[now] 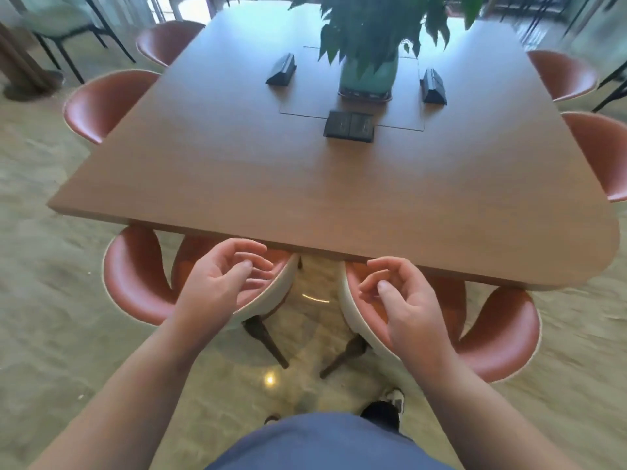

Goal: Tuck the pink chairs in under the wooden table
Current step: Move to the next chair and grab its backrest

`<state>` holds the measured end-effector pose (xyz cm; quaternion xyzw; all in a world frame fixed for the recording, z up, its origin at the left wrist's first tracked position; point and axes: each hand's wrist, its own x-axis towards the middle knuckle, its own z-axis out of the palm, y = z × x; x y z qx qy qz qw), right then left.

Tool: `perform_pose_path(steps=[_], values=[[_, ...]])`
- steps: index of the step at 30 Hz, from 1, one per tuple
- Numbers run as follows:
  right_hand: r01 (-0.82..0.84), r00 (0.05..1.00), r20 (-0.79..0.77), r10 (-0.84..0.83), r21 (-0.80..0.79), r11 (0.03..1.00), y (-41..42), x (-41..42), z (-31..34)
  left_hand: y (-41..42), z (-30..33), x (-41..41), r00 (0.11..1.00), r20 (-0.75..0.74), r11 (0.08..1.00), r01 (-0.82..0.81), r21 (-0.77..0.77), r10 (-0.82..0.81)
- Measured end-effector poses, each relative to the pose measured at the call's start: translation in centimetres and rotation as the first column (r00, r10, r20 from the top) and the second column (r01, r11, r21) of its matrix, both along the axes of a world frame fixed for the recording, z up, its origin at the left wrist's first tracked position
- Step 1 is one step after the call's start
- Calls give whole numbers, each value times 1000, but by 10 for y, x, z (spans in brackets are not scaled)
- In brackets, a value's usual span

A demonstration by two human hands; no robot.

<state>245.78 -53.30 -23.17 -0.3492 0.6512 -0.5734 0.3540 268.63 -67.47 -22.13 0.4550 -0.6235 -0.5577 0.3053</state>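
The wooden table (237, 171) fills the middle of the view. Two pink chairs stand at its near edge, seats partly under the top: the near left chair (135, 276) and the near right chair (502, 337). My left hand (224, 279) hovers over the left chair's inner rim, fingers curled and apart, holding nothing. Above the right chair's inner rim is my right hand (403, 300), likewise loosely curled and empty. Two more pink chairs (101, 103) sit along the left side, and two others (600, 150) along the right side.
A potted plant in a green pot (368, 76) stands mid-table among black socket boxes (348, 126). Pale chairs with thin black legs (61, 25) stand at the far left. Tiled floor (51, 300) surrounds the table. My foot (383, 412) is behind the chairs.
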Motion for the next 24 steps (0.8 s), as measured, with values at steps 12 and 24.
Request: perform_pose_path(steps=[12, 24], values=[[-308, 951, -7, 309, -78, 948, -80, 180, 28, -4, 44, 209, 922, -107, 917, -382, -111, 371], [-251, 968, -32, 250, -52, 967, -59, 172, 18, 4, 32, 194, 941, -136, 946, -319, -58, 309]])
